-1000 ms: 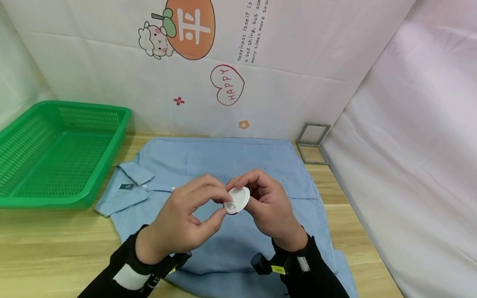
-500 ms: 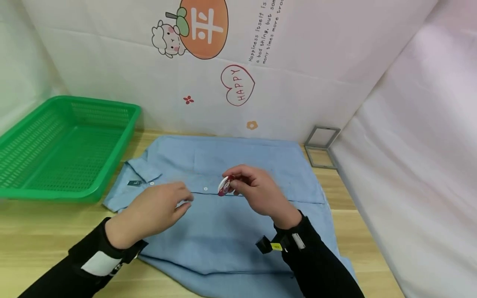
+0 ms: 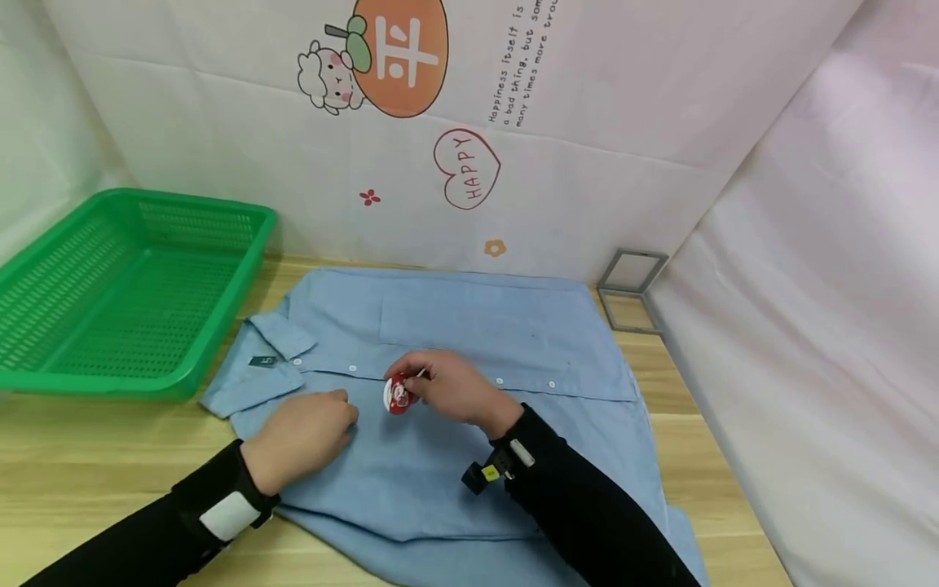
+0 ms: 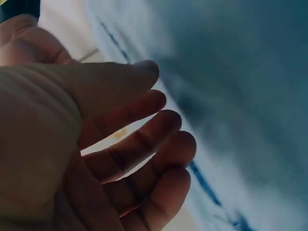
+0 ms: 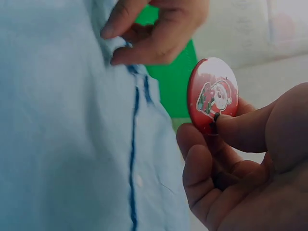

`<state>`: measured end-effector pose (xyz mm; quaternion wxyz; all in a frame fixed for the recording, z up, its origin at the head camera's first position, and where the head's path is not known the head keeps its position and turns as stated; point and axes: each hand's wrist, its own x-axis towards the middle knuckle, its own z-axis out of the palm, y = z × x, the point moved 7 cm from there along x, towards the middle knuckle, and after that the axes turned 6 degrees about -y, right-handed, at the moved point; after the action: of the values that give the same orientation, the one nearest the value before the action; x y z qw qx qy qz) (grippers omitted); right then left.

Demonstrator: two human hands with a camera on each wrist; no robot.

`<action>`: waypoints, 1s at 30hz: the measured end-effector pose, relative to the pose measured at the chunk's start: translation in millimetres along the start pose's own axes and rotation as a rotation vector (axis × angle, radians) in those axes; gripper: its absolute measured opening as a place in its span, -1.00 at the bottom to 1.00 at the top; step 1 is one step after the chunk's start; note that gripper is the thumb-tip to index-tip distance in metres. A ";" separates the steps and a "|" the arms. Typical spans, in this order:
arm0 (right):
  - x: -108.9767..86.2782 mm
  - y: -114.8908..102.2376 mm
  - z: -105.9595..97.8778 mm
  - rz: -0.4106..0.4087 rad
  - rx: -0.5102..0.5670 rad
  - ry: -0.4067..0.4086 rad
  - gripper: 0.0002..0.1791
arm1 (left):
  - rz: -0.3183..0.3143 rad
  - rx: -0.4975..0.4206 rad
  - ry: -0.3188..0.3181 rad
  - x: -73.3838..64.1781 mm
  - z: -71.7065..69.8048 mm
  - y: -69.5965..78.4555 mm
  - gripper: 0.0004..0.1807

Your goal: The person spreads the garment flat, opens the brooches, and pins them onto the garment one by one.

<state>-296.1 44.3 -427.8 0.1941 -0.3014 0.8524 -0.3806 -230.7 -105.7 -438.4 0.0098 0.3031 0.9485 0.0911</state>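
Note:
A light blue button-up shirt (image 3: 455, 465) lies spread on the table, its collar to the left. My right hand (image 3: 458, 395) pinches a round pin-back badge (image 5: 214, 94) by its edge, between thumb and fingers, above the shirt's button placket. The badge face is glossy red with a white cartoon figure; its white back is turned away. Low over the shirt near the collar is my left hand (image 3: 304, 436). In the left wrist view its fingers (image 4: 168, 149) are loosely bent with nothing between them, and the shirt cloth is just beyond the fingertips.
A green plastic basket (image 3: 187, 383) stands on the wooden table (image 3: 66, 489) at the left. By the back right corner is a grey hinged frame (image 3: 631, 291). A printed white cloth (image 3: 587, 187) rises behind, and another white cloth (image 3: 807, 326) borders the right side.
Both hands were at the badge; the left let go and moved left, then down toward the shirt. My right hand carried the badge left and turned its red face into view.

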 end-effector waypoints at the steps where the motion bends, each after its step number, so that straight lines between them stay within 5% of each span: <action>1: 3.1 0.1 4.6 -0.002 -0.008 -0.012 -0.70 | -0.001 0.000 0.006 -0.2 3.2 -0.3 -0.69; 11: 21.8 11.2 28.9 0.072 -0.009 -0.097 -0.71 | 0.022 0.001 0.029 2.4 14.0 -4.2 -0.59; 21: 24.2 16.5 33.6 0.117 0.038 -0.104 -0.71 | 0.265 0.113 0.016 -3.9 11.8 0.9 -0.65; 30: 23.8 28.5 30.5 0.160 0.151 -0.139 -0.72 | 0.165 -0.045 -0.026 5.2 11.1 -10.4 -0.74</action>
<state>-307.1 27.4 -471.4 0.3047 -0.2425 0.8272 -0.4050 -240.1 -109.2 -451.0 0.0215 0.3810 0.9179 0.1089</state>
